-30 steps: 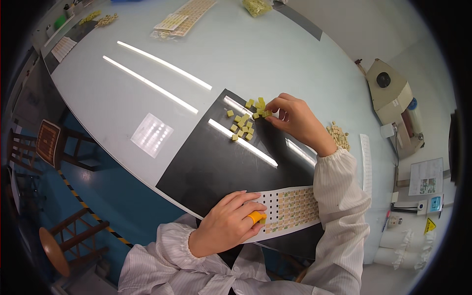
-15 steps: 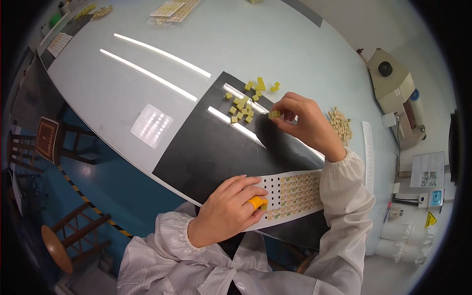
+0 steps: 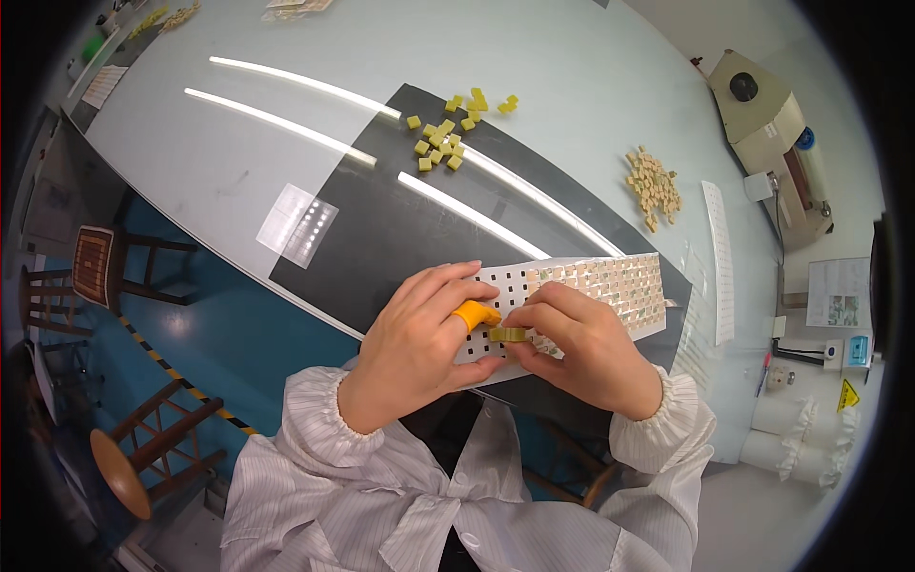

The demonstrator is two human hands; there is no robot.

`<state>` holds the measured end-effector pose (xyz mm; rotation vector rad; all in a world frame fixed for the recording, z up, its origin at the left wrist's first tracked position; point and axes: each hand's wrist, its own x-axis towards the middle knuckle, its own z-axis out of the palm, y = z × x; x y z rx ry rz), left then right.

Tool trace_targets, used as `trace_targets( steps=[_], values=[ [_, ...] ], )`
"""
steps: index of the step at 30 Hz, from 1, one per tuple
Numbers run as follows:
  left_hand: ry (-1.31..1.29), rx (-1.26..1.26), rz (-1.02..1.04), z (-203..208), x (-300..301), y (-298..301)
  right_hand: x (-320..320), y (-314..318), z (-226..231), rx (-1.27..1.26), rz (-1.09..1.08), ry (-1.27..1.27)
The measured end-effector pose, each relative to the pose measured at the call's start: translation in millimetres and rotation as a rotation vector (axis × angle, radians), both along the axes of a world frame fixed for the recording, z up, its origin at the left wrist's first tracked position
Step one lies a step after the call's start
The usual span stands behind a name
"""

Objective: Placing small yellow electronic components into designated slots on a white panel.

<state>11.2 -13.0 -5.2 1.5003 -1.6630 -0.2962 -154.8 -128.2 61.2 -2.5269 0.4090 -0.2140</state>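
My right hand (image 3: 586,348) pinches a small yellow-green block (image 3: 508,335) between thumb and fingertips, low over a white sheet (image 3: 492,278). The sheet has rows of black squares, with tan square pieces (image 3: 610,294) in rows over its right part. Resting on the sheet's left end is my left hand (image 3: 415,334), fingers spread, thumb and index on either side of the block's left end. An orange finger cot (image 3: 474,316) covers the left index finger. Whether its tip touches the block I cannot make out.
Several loose yellow-green blocks (image 3: 438,138) lie on and beyond the dark mat (image 3: 353,224). A heap of small tan pieces (image 3: 653,189) is at the right, near a long white strip (image 3: 720,262). A clear square sheet (image 3: 296,225) overlaps the mat's left edge. A beige machine (image 3: 758,105) stands far right.
My right hand has come back from near the loose blocks to the sheet, bringing the block beside my left hand. The head view has shifted, so the table things appear higher.
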Motion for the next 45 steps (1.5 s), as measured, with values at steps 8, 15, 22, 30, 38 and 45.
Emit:
trace_targets(
  steps=[8,15,22,30,38,45],
  values=[
    [-0.002,0.029,0.019,3.0,-0.1,0.4,0.7,2.5,-10.6,-0.083,0.054,-0.040],
    [0.018,0.028,0.013,2.5,0.8,-0.4,2.7,2.0,-7.7,-0.112,0.060,-0.029],
    [0.042,0.039,0.029,5.1,0.8,-0.8,0.7,-0.7,1.3,-0.033,0.017,0.007],
    [0.046,0.018,0.048,6.4,-1.5,-2.5,-7.6,1.0,11.7,-0.067,0.049,0.089],
    [0.040,-0.001,0.056,3.1,-1.3,-1.7,-5.1,2.2,5.8,-0.065,0.068,0.064],
    [0.031,-0.005,0.077,3.1,-2.3,-1.9,-3.3,1.5,7.3,-0.069,0.055,0.067]
  ],
)
